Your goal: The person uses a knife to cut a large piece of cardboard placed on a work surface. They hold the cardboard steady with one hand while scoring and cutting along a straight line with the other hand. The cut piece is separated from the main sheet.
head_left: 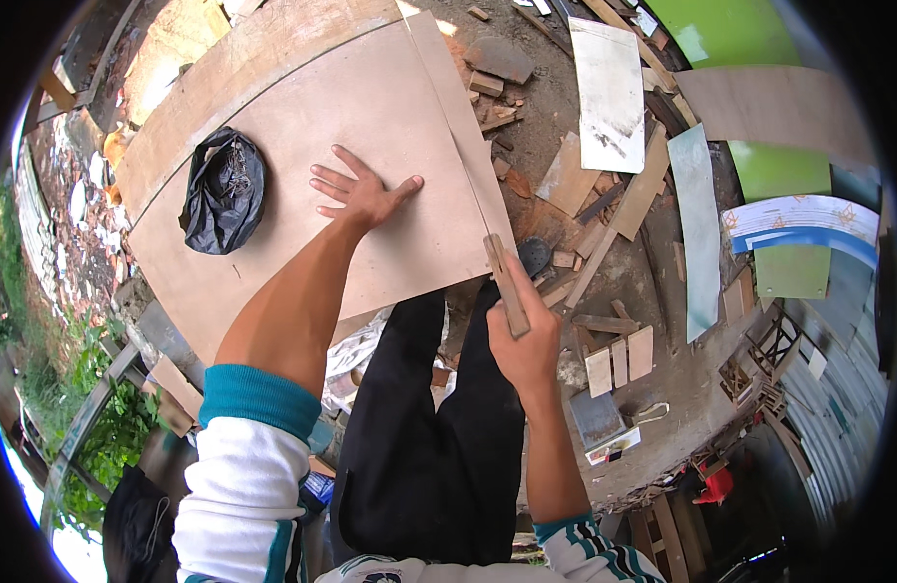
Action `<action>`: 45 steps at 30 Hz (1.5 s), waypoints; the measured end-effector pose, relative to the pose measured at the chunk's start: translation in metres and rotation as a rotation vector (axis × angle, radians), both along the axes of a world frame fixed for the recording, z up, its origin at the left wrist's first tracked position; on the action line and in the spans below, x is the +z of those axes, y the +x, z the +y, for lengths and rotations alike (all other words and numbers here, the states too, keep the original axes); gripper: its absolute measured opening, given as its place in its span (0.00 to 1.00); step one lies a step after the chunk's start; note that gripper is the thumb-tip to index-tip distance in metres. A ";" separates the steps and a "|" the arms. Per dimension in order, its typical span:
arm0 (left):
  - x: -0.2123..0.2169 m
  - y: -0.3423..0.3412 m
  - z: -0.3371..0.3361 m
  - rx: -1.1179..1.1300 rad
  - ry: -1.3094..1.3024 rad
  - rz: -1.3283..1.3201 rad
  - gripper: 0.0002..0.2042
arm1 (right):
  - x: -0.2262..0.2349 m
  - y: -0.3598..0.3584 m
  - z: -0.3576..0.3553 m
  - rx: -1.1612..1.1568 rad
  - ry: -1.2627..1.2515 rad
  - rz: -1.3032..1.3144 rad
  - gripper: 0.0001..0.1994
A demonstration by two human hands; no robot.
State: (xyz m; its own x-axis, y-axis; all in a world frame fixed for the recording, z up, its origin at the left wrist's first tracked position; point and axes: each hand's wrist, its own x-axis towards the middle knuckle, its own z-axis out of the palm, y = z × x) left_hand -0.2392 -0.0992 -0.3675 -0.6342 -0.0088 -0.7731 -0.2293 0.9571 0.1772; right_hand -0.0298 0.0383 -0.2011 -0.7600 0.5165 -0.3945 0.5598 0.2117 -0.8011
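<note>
Under my left hand (pixel 363 194) the fingers are spread wide and pressed flat, holding nothing. They lie on a big brown board (pixel 303 165) and seem to pin it down so it cannot slide. The thumb points to the right, toward the curved edge of the board.

My right hand (pixel 522 335) is closed tight around a short stick of wood (pixel 505 284). The fingers wrap the lower part, and the top end pokes up and touches the right edge of the board, near its lower corner. I cannot tell if the stick is a tool or just a wood scrap.

I think this is the step of lining things up: one hand keeps the board still and the other brings the stick to its edge. The next move would need the left hand to press hard and the right hand to keep the stick snug along that edge, slow and straight.

Farther out, a black plastic bag (pixel 223 190) sits on the left part of the board, well away from both hands. A second board (pixel 264 49) lies under the first and peeks out at the top. To the right, the dirt ground (pixel 565 107) is full of wood scraps (pixel 618 360), a white panel (pixel 609 92) and a green sheet (pixel 730 29). Below, between my arms, I see black trousers (pixel 439 428).
</note>
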 end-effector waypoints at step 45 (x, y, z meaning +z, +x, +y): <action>-0.007 -0.002 0.001 -0.040 -0.056 0.003 0.78 | 0.015 0.096 -0.022 -0.082 0.005 0.114 0.33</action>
State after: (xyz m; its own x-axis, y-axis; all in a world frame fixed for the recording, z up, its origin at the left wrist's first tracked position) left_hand -0.2409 -0.0986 -0.3744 -0.6374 -0.0260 -0.7701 -0.1898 0.9739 0.1242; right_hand 0.0662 0.0161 -0.1858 -0.7551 0.5804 -0.3048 0.4804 0.1736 -0.8597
